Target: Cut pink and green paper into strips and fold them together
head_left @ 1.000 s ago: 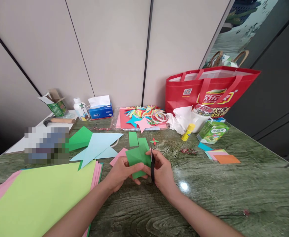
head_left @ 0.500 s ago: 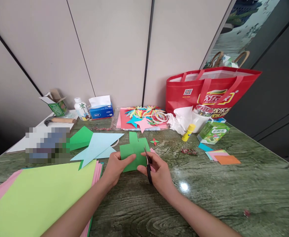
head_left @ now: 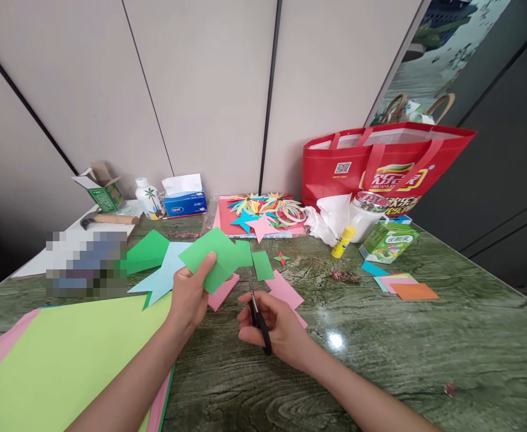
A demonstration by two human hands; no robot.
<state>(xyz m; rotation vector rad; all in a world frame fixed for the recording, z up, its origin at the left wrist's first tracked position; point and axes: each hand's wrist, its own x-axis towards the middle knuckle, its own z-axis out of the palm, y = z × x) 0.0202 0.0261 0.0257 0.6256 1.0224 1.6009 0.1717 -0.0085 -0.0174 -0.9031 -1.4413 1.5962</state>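
Observation:
My left hand (head_left: 191, 297) pinches a piece of green paper (head_left: 218, 255) between thumb and fingers, raised above the table. Black-handled scissors (head_left: 259, 324) are in my right hand (head_left: 277, 329), blades pointing away from me and apart from the paper. Just beyond the blades lies a small green paper rectangle (head_left: 262, 265). Pink paper pieces (head_left: 286, 290) rest on the table beside my right hand, and another pink piece (head_left: 222, 293) sits between the hands. A small red and green star (head_left: 282, 258) lies further back.
A stack of large yellow-green sheets (head_left: 87, 354) covers the left front. Light blue paper (head_left: 162, 279) lies behind it. At the back stand a tissue box (head_left: 184, 204), folded paper stars (head_left: 263, 227) and a red bag (head_left: 335, 162). A glue stick (head_left: 343, 242) and a green carton (head_left: 390, 243) are on the right.
My left hand has moved left and up with the green paper. The scissors in my right hand have drawn back toward me, off the paper. Pink pieces and a green rectangle are now uncovered.

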